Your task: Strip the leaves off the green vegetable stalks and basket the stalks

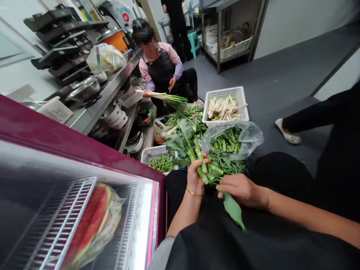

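My left hand (196, 175) is wrapped round several thick green leafy stalks (200, 159), their cut ends toward me and their broad leaves pointing away. Just to its right, my right hand (239, 189) pinches a single green leaf (234, 210), which hangs down over my dark apron. Beyond and below my hands lies a heap of loose green leaves (229, 165). An open clear plastic bag (251, 138) beside the heap contains cut green stems (226, 140).
A white basket (206, 119) holds pale stalks; another white basket (144, 155) has green pieces. Opposite, a person (161, 62) holds long scallions (163, 96) and red-handled scissors (171, 84). A fridge with cut watermelon (90, 217) stands left. Someone's shoe (288, 132) is at right.
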`<act>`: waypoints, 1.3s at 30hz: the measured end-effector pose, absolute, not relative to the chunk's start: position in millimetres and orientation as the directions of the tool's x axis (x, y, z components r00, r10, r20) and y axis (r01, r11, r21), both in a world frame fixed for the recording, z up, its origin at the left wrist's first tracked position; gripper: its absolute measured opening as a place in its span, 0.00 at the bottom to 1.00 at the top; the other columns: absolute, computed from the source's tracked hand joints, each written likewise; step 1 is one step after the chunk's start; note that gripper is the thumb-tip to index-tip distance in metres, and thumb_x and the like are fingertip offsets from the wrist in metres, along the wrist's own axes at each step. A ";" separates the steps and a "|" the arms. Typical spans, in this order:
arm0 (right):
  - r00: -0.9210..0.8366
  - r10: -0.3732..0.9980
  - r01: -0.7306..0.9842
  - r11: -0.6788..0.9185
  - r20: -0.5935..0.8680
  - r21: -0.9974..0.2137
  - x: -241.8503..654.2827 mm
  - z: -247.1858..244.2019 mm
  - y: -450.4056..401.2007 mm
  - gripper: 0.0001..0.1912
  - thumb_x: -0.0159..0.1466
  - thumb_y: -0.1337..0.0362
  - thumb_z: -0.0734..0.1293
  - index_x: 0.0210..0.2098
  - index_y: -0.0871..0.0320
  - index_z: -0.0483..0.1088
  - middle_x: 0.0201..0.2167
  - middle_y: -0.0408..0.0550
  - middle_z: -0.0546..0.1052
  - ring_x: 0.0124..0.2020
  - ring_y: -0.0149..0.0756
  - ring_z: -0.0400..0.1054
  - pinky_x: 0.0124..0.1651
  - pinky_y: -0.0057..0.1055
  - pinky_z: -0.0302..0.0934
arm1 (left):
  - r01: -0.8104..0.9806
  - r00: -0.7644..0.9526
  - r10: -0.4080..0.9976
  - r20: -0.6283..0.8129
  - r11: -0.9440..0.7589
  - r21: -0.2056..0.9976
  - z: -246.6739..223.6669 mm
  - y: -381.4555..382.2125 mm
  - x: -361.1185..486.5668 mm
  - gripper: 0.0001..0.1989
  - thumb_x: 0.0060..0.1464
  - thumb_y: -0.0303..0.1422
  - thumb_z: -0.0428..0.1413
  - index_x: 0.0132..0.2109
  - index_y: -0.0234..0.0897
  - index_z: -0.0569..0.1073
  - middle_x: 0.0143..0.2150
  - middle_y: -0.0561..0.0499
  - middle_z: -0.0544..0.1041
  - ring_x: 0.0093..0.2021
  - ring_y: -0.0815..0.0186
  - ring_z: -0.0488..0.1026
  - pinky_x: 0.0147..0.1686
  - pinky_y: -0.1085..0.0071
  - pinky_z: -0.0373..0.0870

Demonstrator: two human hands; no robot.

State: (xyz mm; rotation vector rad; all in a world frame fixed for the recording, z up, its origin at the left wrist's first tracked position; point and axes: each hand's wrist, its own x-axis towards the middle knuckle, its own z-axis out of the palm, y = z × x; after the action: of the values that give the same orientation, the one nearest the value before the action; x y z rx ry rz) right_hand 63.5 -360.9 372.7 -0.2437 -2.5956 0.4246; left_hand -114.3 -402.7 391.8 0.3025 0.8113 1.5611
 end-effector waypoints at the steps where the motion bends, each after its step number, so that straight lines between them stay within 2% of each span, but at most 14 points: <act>1: -0.899 0.279 0.147 0.918 0.338 -0.368 66.7 372.2 -357.9 0.08 0.64 0.61 0.63 0.33 0.55 0.72 0.25 0.48 0.73 0.27 0.33 0.67 0.29 0.28 0.57 | -0.756 -0.169 0.955 -0.244 0.033 0.654 391.0 -402.6 -118.5 0.14 0.34 0.34 0.62 0.33 0.35 0.73 0.23 0.52 0.71 0.27 0.67 0.72 0.27 0.74 0.66; 4: -0.854 0.517 0.445 0.779 0.052 -0.442 75.6 389.3 -331.5 0.09 0.56 0.58 0.69 0.26 0.57 0.70 0.21 0.47 0.72 0.22 0.34 0.66 0.25 0.28 0.54 | -0.727 -0.115 0.978 -0.177 0.039 0.685 385.7 -407.9 -123.7 0.16 0.31 0.33 0.62 0.33 0.36 0.72 0.24 0.52 0.71 0.25 0.68 0.70 0.27 0.71 0.66; 6: -0.777 0.629 0.492 0.601 -0.008 -0.629 72.8 413.8 -311.1 0.11 0.57 0.55 0.67 0.28 0.57 0.70 0.21 0.46 0.72 0.22 0.34 0.65 0.24 0.28 0.55 | -0.716 -0.077 0.984 -0.161 0.058 0.695 381.9 -412.2 -121.3 0.18 0.29 0.32 0.63 0.35 0.37 0.72 0.26 0.53 0.72 0.21 0.69 0.69 0.24 0.70 0.64; 8: -0.744 0.668 0.374 0.389 -0.022 -0.842 59.1 437.4 -296.9 0.14 0.59 0.52 0.65 0.28 0.57 0.70 0.21 0.43 0.71 0.22 0.32 0.65 0.25 0.27 0.56 | -0.699 -0.012 0.985 -0.170 0.113 0.706 379.4 -413.8 -117.2 0.21 0.28 0.31 0.63 0.36 0.38 0.71 0.26 0.53 0.72 0.20 0.69 0.68 0.21 0.71 0.61; 11: -0.726 0.683 0.188 0.097 -0.072 -0.977 29.7 446.6 -290.8 0.19 0.52 0.49 0.70 0.21 0.58 0.64 0.14 0.39 0.65 0.16 0.27 0.59 0.20 0.25 0.53 | -0.686 0.061 0.981 -0.184 0.175 0.707 377.7 -411.3 -115.3 0.22 0.29 0.31 0.63 0.38 0.38 0.71 0.27 0.52 0.73 0.19 0.68 0.68 0.19 0.72 0.58; 17: -0.696 0.687 -0.134 -0.412 -0.210 -0.901 5.5 401.2 -301.8 0.26 0.47 0.44 0.73 0.26 0.58 0.62 0.13 0.34 0.60 0.13 0.25 0.55 0.15 0.22 0.48 | -0.770 -0.037 0.974 -0.224 0.115 0.628 365.3 -407.9 -127.7 0.21 0.31 0.36 0.60 0.38 0.40 0.71 0.25 0.56 0.68 0.15 0.77 0.56 0.21 0.72 0.57; 21: -0.716 0.687 -0.047 -0.230 -0.128 -0.972 1.0 402.4 -299.9 0.25 0.51 0.43 0.70 0.26 0.57 0.61 0.15 0.38 0.65 0.15 0.28 0.60 0.19 0.25 0.54 | -0.754 -0.017 0.955 -0.295 0.182 0.631 357.6 -409.0 -127.3 0.22 0.33 0.41 0.58 0.39 0.39 0.72 0.21 0.57 0.62 0.15 0.76 0.52 0.23 0.69 0.57; 24: -0.595 0.799 0.175 0.236 0.088 -0.956 2.1 411.4 -302.8 0.22 0.59 0.47 0.65 0.21 0.57 0.58 0.15 0.42 0.65 0.17 0.29 0.59 0.22 0.27 0.52 | -0.771 -0.089 0.955 -0.283 0.114 0.626 358.2 -406.6 -125.1 0.22 0.34 0.39 0.58 0.41 0.38 0.73 0.23 0.54 0.66 0.17 0.74 0.56 0.25 0.69 0.58; 27: -0.517 0.697 0.384 0.707 0.496 -0.594 12.0 413.5 -313.5 0.20 0.65 0.54 0.60 0.21 0.57 0.59 0.18 0.45 0.65 0.21 0.30 0.60 0.25 0.29 0.49 | -0.785 -0.182 0.950 -0.254 0.016 0.620 361.7 -406.2 -123.7 0.21 0.34 0.37 0.60 0.40 0.38 0.72 0.24 0.53 0.70 0.18 0.73 0.59 0.25 0.70 0.59; 29: -0.539 0.564 0.416 0.824 0.626 -0.385 19.6 412.9 -321.9 0.19 0.67 0.57 0.58 0.22 0.57 0.60 0.19 0.45 0.65 0.21 0.30 0.59 0.25 0.30 0.47 | -0.786 -0.202 0.952 -0.230 -0.018 0.618 364.7 -408.4 -121.0 0.22 0.33 0.36 0.61 0.40 0.38 0.72 0.25 0.53 0.72 0.19 0.72 0.62 0.26 0.71 0.60; 31: -0.512 0.563 0.415 0.824 0.649 -0.386 24.9 413.9 -331.2 0.20 0.68 0.56 0.59 0.21 0.56 0.58 0.17 0.44 0.64 0.20 0.29 0.57 0.24 0.30 0.46 | -0.772 -0.191 0.958 -0.214 -0.012 0.636 368.1 -410.9 -116.6 0.24 0.32 0.34 0.62 0.42 0.39 0.71 0.27 0.52 0.74 0.21 0.70 0.66 0.26 0.71 0.61; 34: -0.568 0.724 0.243 0.603 0.392 -0.760 29.8 419.2 -346.5 0.21 0.67 0.53 0.59 0.22 0.57 0.58 0.15 0.41 0.64 0.17 0.27 0.57 0.22 0.27 0.49 | -0.745 -0.171 0.961 -0.216 0.017 0.667 373.1 -412.0 -111.9 0.24 0.31 0.34 0.63 0.41 0.38 0.72 0.28 0.51 0.74 0.23 0.68 0.68 0.26 0.71 0.62; 36: -0.805 0.586 0.066 0.253 0.099 -0.965 33.9 422.1 -351.8 0.19 0.67 0.52 0.58 0.26 0.58 0.62 0.15 0.41 0.67 0.16 0.27 0.60 0.22 0.25 0.54 | -0.762 -0.172 0.962 -0.211 0.006 0.648 375.2 -411.6 -112.9 0.20 0.31 0.37 0.63 0.37 0.37 0.72 0.26 0.52 0.72 0.22 0.70 0.65 0.25 0.71 0.61; 39: -0.953 0.300 0.005 -0.099 -0.035 -0.995 40.1 421.9 -339.8 0.15 0.63 0.55 0.65 0.38 0.62 0.69 0.29 0.48 0.76 0.26 0.31 0.70 0.27 0.25 0.63 | -0.789 -0.185 0.967 -0.178 -0.038 0.613 374.6 -413.2 -116.5 0.19 0.35 0.43 0.60 0.35 0.39 0.72 0.24 0.55 0.66 0.17 0.76 0.54 0.21 0.72 0.56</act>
State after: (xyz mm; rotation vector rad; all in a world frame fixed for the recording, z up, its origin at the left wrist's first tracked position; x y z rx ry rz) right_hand 40.1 -339.8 421.9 -0.3400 -1.9614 2.1637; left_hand -116.5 -413.2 374.6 0.3323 0.7056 1.6217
